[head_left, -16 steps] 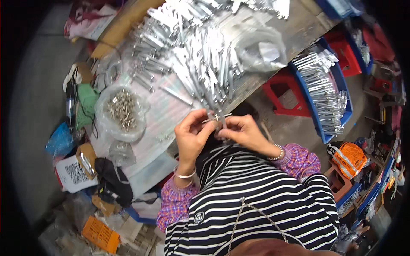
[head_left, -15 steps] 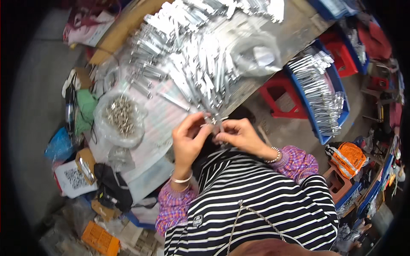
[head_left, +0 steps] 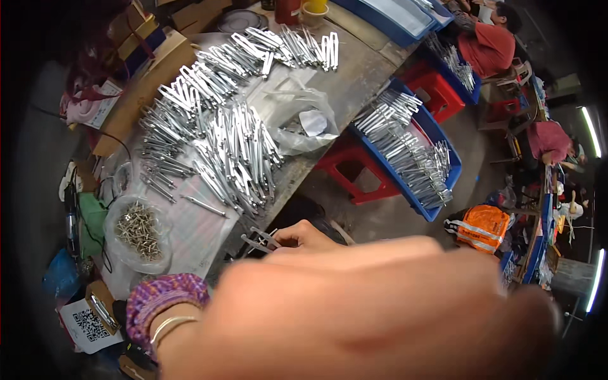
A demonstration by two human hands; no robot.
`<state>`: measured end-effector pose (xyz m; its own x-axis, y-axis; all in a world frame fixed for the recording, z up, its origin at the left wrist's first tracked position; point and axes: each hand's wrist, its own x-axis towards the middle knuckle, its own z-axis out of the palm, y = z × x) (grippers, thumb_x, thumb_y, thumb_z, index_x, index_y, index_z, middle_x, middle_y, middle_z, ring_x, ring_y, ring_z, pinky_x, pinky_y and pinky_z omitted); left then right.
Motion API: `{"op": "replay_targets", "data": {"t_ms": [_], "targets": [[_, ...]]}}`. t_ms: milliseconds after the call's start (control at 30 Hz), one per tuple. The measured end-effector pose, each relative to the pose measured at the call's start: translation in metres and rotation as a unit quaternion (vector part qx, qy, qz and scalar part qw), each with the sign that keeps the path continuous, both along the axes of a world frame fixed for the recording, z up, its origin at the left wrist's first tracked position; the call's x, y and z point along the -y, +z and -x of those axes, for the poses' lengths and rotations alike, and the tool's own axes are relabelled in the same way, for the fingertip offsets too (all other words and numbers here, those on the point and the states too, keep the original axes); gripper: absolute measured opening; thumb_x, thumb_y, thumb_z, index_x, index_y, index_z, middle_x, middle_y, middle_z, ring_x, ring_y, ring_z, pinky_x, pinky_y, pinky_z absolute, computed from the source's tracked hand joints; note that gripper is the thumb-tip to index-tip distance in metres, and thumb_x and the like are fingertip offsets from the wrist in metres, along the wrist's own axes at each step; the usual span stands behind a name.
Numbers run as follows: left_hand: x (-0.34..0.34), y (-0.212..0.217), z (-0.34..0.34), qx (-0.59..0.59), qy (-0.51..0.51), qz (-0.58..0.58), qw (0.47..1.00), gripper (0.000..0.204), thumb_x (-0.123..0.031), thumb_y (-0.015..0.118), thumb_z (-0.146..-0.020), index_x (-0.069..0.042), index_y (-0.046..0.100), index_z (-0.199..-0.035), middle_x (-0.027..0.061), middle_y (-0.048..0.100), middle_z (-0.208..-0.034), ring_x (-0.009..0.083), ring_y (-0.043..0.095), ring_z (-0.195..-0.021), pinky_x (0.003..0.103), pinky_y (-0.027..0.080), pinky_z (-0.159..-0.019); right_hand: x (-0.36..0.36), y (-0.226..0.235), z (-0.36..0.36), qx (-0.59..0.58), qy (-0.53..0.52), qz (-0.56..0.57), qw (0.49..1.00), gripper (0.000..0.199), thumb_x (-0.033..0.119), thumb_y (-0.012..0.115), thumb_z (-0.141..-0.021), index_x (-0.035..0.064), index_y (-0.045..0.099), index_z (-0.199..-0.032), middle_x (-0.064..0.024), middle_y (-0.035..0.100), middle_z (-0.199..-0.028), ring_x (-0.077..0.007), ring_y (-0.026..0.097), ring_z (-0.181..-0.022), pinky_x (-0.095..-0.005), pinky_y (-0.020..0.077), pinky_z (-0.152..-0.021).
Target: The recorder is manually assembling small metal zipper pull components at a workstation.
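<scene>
My left hand [head_left: 354, 304] is raised close in front of the camera, large and blurred, with a bangle and a purple checked cuff at its wrist. Its fingers cannot be made out clearly. Behind it, at the near edge of the table, my right hand [head_left: 305, 234] grips a slim forked metal piece [head_left: 258, 242], its prongs pointing left; the rest of that hand is covered. Beyond lies a heap of long silver metal pieces [head_left: 234, 152] of a like kind. A single metal piece [head_left: 204, 206] rests apart from the heap, on the pale sheet.
On the left, a clear plastic bag [head_left: 158, 253] holds small brassy pins. Another plastic bag [head_left: 297, 136] sits on the table's right side. A blue crate [head_left: 451, 166] of metal pieces rests by a red stool [head_left: 354, 171]. People sit at the far right.
My left hand has left the metal piece and risen toward the camera. My right hand still holds its piece. The view has shifted, bringing the far right into sight.
</scene>
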<state>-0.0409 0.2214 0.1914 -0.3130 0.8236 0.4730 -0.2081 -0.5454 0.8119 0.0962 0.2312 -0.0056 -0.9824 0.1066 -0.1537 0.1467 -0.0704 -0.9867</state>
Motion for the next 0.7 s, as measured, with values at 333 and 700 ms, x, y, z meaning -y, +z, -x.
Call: {"op": "replay_targets", "data": {"t_ms": [333,700], "targets": [[0.06,-0.012,0.01,0.025,-0.024,0.013,0.999,0.008,-0.003,0.053,-0.084,0.004,0.055,-0.084,0.0133,0.057,-0.064,0.0219,0.054,-0.053,0.029,0.046,-0.049,-0.002,-0.015,-0.006,0.005,0.008,0.001,1.0,0.016,0.01,0.067,-0.074,-0.0023,0.063,-0.082,-0.0072,0.056,-0.059,-0.0068,0.049,-0.054,-0.0241,0.04,-0.05],[0.007,0.008,-0.076,0.012,-0.028,0.055,0.998,0.008,-0.005,0.055,-0.082,0.003,0.058,-0.082,0.0142,0.058,-0.065,0.0257,0.056,-0.055,0.032,0.046,-0.051,-0.001,-0.002,-0.003,0.068,-0.004,0.043,0.997,0.01,0.005,0.066,-0.077,-0.0025,0.063,-0.082,0.0014,0.058,-0.061,-0.0007,0.048,-0.057,-0.0186,0.0379,-0.049]]}}
